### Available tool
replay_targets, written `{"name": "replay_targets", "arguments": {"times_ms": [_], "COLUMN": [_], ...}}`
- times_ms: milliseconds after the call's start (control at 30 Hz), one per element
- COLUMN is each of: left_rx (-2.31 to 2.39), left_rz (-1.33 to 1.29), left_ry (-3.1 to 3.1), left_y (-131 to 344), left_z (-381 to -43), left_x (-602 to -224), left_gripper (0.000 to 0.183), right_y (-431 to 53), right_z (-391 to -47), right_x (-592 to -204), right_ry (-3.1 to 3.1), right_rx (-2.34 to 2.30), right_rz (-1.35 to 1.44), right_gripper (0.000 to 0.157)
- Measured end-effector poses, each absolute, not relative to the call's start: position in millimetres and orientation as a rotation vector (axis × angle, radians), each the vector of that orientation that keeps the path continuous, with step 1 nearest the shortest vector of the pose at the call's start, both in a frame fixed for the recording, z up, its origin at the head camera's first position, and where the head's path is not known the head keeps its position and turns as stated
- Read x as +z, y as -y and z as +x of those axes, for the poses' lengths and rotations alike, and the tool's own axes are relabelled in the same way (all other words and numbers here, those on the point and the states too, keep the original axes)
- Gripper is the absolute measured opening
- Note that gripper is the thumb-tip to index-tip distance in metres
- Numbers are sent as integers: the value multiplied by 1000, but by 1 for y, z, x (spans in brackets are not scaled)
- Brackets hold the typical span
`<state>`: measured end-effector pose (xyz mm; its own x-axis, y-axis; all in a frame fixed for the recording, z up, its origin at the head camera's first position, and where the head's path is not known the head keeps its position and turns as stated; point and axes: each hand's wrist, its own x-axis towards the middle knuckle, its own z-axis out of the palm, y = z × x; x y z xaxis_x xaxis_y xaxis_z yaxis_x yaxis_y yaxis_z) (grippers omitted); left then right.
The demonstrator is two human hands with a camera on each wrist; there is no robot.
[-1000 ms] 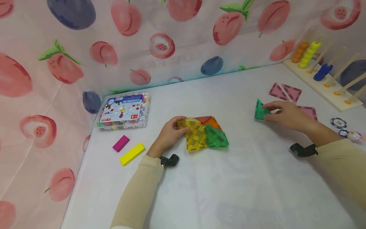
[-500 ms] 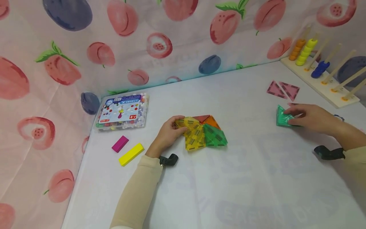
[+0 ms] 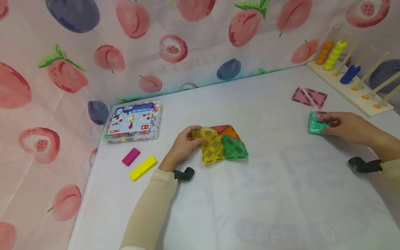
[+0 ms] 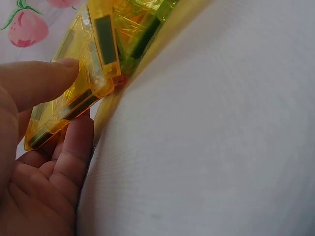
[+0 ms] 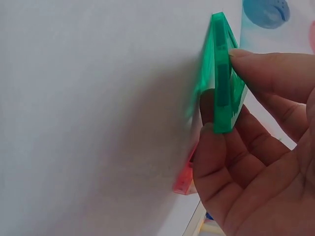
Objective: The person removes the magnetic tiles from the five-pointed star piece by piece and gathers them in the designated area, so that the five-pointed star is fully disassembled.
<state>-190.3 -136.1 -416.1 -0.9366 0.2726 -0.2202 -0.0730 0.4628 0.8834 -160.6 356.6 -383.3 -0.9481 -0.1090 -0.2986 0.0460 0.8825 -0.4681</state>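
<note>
My left hand (image 3: 185, 143) pinches the yellow corner of a translucent magnetic tile build (image 3: 213, 150) in the middle of the table. Yellow, green, orange and red tiles join in it, and the left wrist view shows the thumb on top of a yellow tile (image 4: 74, 93) with fingers beneath. Far to the right, my right hand (image 3: 350, 128) holds a green triangular magnetic tile (image 3: 315, 124). In the right wrist view this green tile (image 5: 222, 83) stands edge-on between thumb and fingers, close over the table. A pink tile (image 5: 184, 174) lies just behind it, mostly hidden by the hand.
Two pink triangle tiles (image 3: 307, 97) lie beyond the right hand. A wooden peg board (image 3: 359, 90) with coloured beads stands at the far right. At left are a clear box (image 3: 132, 121) of small parts, a magenta block (image 3: 131, 157) and a yellow block (image 3: 143, 168).
My right hand has carried the green tile rightward, towards the pink tiles, and slowed there over the last half second. The left hand keeps its grip on the tile build.
</note>
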Motion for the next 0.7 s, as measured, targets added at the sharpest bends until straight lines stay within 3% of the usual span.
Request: {"name": "replay_targets", "arguments": {"times_ms": [333,567,700], "left_rx": [1460,1460,1461], "left_rz": [165,158,158], "left_ry": [-2396,-2411,-2408], "left_y": [135,136,136], "left_z": [-190,-191,-191], "left_x": [-419,-420,-421], "left_gripper": [43,42,43], "right_y": [-349,-304,-266], "right_z": [-154,-148,-149], "right_x": [-376,-360,-363], "right_ry": [-2819,-2799,-2735], "right_rx": [-701,-854,-938], "right_rz": [-18,-210,-326], "right_gripper": [68,49,48]}}
